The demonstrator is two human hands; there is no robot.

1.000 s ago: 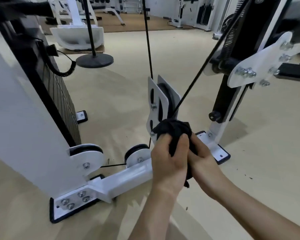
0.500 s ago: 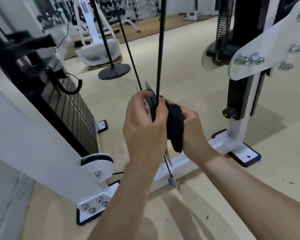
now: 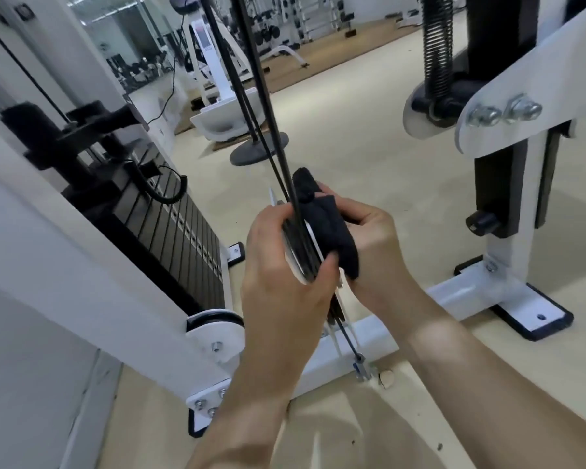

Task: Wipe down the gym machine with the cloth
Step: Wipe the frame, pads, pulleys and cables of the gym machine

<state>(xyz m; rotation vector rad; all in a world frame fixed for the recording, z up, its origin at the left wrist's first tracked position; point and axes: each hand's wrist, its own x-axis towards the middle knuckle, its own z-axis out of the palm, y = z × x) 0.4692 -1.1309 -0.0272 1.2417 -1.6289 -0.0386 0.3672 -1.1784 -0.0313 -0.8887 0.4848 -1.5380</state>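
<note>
Centrally, the left hand (image 3: 281, 292) grips the cable pulley (image 3: 300, 248); the right hand (image 3: 376, 245) clutches the black cloth (image 3: 332, 228) against its three-o'clock face. A far label (image 3: 201, 37), eleven o'clock, seems too blurred to read.

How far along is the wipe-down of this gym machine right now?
Done: no surface can be confirmed as wiped from this view. In hand: the left hand grips the pulley while the right hand holds the black cloth against its side plate. Left: the weight stack and base frame are not being touched, so probably most of the machine.
</note>
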